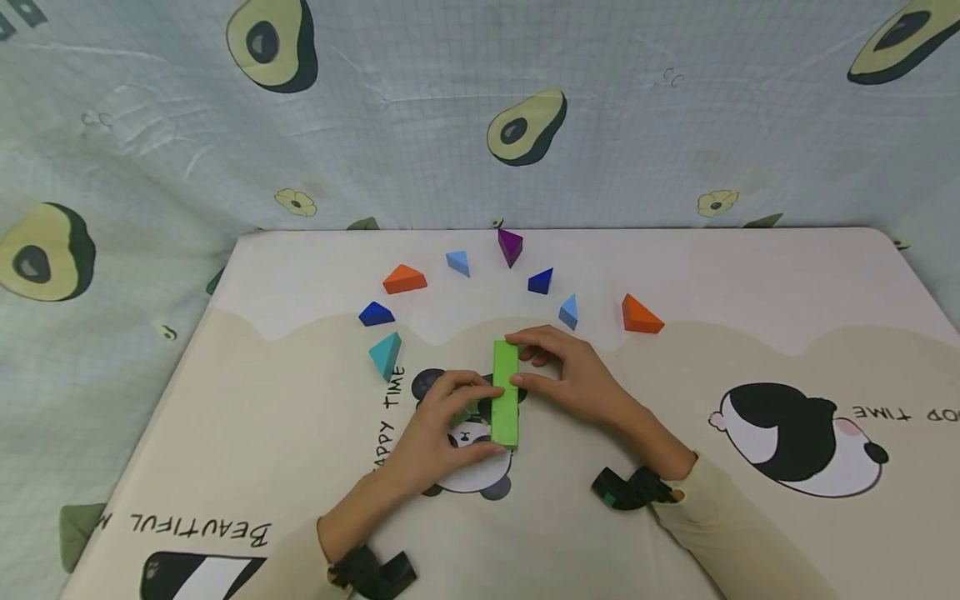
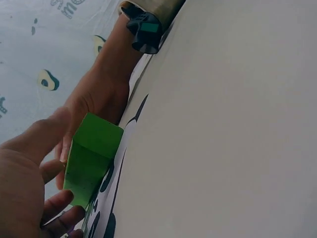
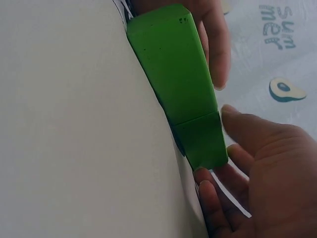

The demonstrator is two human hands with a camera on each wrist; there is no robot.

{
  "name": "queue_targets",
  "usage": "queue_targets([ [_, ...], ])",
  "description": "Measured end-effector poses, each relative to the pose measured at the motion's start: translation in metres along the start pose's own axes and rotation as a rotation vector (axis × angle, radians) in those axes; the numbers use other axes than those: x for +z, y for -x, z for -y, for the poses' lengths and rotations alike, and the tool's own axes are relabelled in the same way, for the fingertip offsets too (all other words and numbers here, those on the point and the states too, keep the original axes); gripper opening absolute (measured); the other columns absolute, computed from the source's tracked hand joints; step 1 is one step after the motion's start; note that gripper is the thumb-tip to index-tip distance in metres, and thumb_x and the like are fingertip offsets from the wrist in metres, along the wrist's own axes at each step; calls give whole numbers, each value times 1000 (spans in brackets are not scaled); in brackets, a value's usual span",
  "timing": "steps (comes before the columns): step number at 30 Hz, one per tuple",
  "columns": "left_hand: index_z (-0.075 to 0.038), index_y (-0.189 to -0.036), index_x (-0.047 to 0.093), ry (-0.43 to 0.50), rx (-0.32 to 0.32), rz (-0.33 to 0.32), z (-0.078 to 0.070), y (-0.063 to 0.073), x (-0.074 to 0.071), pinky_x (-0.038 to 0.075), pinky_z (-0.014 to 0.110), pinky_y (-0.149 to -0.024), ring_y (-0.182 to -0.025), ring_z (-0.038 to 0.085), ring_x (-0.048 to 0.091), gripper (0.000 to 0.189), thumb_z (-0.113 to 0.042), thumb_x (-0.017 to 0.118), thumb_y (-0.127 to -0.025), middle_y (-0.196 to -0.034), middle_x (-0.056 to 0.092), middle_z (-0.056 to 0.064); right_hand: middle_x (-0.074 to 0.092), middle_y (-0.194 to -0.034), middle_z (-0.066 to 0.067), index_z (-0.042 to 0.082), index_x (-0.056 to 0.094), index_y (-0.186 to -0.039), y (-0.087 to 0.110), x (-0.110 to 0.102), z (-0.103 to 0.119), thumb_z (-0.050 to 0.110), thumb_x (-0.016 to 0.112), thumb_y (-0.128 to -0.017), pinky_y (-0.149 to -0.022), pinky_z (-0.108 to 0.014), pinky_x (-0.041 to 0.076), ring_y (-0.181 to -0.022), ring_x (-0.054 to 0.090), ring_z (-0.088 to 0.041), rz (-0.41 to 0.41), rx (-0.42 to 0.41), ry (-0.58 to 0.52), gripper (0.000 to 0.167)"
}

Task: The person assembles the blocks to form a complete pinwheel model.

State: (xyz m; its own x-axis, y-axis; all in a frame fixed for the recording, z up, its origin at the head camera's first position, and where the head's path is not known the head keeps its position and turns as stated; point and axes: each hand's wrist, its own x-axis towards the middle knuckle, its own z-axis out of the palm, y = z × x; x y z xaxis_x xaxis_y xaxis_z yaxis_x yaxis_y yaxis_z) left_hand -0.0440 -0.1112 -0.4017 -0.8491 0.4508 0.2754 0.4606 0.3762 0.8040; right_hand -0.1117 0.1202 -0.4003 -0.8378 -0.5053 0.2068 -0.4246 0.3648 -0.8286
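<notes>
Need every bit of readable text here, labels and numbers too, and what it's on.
"BEAUTIFUL": tabletop, upside down; next word cut off.
"APPY TIME": tabletop, sideways; start covered.
"TIME": tabletop, right side, upside down; preceding word cut off.
"sum mer": curtain, right wrist view, split over two lines.
Other curtain letters: cut off or blurred.
Green block: dark specks, nothing legible.

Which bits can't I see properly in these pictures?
Panda print: in the head view, the left hand and green block cover part of it.
Black-and-white print at lower left: cut off by the head view's bottom edge.
Upside-down words at right: cut off by the head view's right edge.
Green block's underside: faces the table, so no view shows it.
</notes>
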Motion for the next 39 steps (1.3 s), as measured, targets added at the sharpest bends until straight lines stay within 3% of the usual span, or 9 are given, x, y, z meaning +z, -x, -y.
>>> queue_targets([
  [4,-16,-125,62,29,-25,-25,0,-2,-1,38,38,-98,-116,16,44,47,-21,78,-81,-125,47,0,60,-112,1,11,60,-129,-1,-1,1,19,69,-89,-85,-31,49,-95,58,-13,-20,7,-22,41],
  [11,-15,-125,63,-21,-21,-70,0,-11,2,40,41,-96,-118,16,45,42,-21,74,-85,-127,48,1,63,-112,-5,9,62,-125,-2,-15,8,16,67,-91,-81,-30,51,-93,59,-11,-95,5,6,35],
  [19,-15,-129,61,-37,3,-29,-1,-19,3,36,41,-103,-130,13,39,43,-22,70,-88,-139,47,-4,63,-110,-9,7,63,-123,-5,-42,2,8,68,-89,-73,-23,47,-90,55,-16,-249,16,57,34],
  [25,-15,-129,61,-51,16,7,2,-19,3,29,46,-106,-133,14,36,43,-23,70,-88,-142,44,-5,62,-109,-9,9,63,-124,-6,-55,-3,14,67,-91,-69,-21,46,-85,53,-15,-315,69,77,33],
  [29,-13,-125,64,-58,56,-5,4,-19,4,29,48,-105,-131,18,39,40,-21,71,-87,-142,45,-1,60,-110,-10,9,63,-124,-5,-56,-9,15,66,-92,-70,-19,46,-85,54,-15,-332,110,96,33],
  [35,-11,-125,65,-81,108,-8,7,-19,5,39,38,-95,-123,20,46,40,-19,72,-86,-141,46,3,59,-109,-11,6,62,-124,-7,-49,-11,12,68,-90,-71,-16,46,-85,57,-18,-314,152,126,36],
  [39,-11,-125,64,-83,111,-4,8,-20,5,39,38,-94,-120,20,47,40,-19,71,-86,-141,46,2,58,-112,-13,5,61,-125,-8,-47,-9,10,68,-89,-74,-24,49,-85,58,-20,-312,169,153,37],
])
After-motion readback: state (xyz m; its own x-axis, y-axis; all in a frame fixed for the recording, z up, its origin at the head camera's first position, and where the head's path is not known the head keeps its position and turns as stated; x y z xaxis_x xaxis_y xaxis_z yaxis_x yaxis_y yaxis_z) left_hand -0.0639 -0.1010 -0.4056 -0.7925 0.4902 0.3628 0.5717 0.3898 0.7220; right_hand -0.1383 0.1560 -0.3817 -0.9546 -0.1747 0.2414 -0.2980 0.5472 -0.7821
